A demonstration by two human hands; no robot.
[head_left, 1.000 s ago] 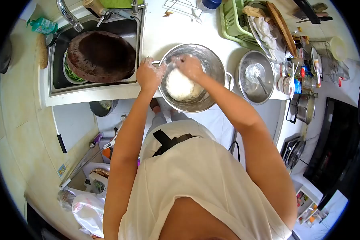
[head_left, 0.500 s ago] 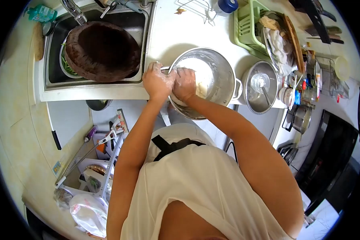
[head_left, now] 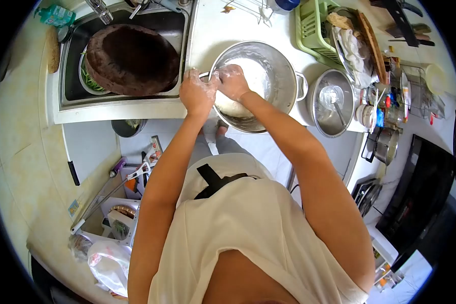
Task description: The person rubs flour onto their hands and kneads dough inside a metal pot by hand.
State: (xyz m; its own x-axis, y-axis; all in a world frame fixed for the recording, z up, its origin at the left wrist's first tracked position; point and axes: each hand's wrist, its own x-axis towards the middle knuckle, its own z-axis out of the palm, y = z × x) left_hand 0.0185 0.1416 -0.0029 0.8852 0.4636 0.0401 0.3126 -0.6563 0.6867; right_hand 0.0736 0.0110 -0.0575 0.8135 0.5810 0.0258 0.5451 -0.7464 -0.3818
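Observation:
A steel pot point(head_left: 283, 96) with side handles stands at the counter's front edge, and pale dough point(head_left: 231, 107) lies in its lower left part. White flour coats the pot's floor. My left hand point(head_left: 197, 91), dusted with flour, is closed round the pot's left handle and rim. Just inside that rim, my right hand point(head_left: 232, 81) is floury too, its fingers bent together close to my left thumb. What the right fingers hold, if anything, is hidden.
The sink point(head_left: 71, 91) on the left holds a big dark round lid point(head_left: 131, 61) over a bowl of greens. Right of the pot are a steel bowl point(head_left: 332, 121) with a smaller clear dish and a green rack point(head_left: 314, 30).
Compared with a second ago, my right hand has moved left from over the dough to the rim beside my left hand. The camera view has shifted, and more of the flour shows.

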